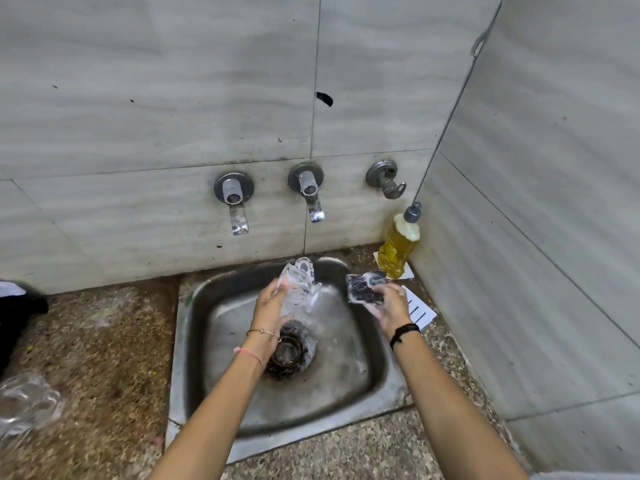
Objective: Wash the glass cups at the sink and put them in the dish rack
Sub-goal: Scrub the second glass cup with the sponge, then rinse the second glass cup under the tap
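Note:
My left hand (268, 306) grips a clear glass cup (299, 284), held tilted over the back of the steel sink (360, 386); water streams off the cup. My right hand (389, 306) holds a dark soapy scrub pad (365, 287) over the sink's right rim, a short way from the cup. Blurred glass cups (24, 407) lie on the counter at the far left edge. No dish rack is visible.
Two wall taps (237, 202) (311, 190) stick out above the sink, a hook fitting (386, 178) to their right. A yellow dish soap bottle (398, 244) stands in the back right corner on white paper (420, 310). A dark object (17, 306) sits at the left. The drain (289, 351) lies mid-sink.

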A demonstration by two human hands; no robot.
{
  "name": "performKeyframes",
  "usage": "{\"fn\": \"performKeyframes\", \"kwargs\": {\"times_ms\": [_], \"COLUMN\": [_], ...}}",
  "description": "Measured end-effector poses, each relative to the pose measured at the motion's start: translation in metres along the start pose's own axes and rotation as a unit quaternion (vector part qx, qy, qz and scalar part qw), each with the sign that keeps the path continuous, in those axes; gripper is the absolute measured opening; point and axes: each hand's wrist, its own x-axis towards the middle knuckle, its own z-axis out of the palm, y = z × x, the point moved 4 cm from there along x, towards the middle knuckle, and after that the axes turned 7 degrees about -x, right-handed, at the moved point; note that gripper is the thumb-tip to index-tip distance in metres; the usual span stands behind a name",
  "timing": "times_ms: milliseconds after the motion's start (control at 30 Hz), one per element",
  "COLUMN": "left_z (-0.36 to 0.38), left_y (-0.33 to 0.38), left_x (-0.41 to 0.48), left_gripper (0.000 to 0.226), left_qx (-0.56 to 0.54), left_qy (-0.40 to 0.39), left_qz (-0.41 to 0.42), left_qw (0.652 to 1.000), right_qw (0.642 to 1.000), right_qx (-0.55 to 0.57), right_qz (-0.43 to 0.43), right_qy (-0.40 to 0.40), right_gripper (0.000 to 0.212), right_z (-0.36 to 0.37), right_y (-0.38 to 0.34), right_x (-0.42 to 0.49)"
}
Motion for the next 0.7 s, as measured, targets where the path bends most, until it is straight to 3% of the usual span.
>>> {"fn": "performKeyframes", "kwargs": {"times_ms": [100, 267, 333, 433, 700], "left_z": [-0.001, 0.003, 0.004, 0.006, 0.003], "left_y": [-0.005, -0.013, -0.016, -0.023, -0.032], "left_x": [0.005, 0.006, 0.007, 0.007, 0.008], "left_gripper": [0.024, 0.015, 0.026, 0.045, 0.057], "left_qx": [-0.084, -0.185, -0.187, -0.182, -0.197], "left_qy": [-0.032, -0.068, -0.069, -0.053, -0.024], "left_qz": [-0.036, -0.095, -0.112, -0.131, -0.121], "left_qw": [0.995, 0.976, 0.974, 0.973, 0.973], "right_qw": [0.995, 0.98, 0.975, 0.975, 0.982], "right_qx": [0.035, 0.096, 0.107, 0.094, 0.017], "right_qz": [-0.014, 0.03, 0.03, 0.022, 0.028], "right_qy": [0.093, 0.17, 0.194, 0.199, 0.184], "right_gripper": [0.023, 0.027, 0.029, 0.026, 0.017], "right_z": [-0.029, -0.059, -0.064, -0.062, -0.062], "right_y": [0.001, 0.007, 0.009, 0.004, -0.004], "right_x": [0.011, 0.022, 0.026, 0.026, 0.007]}}
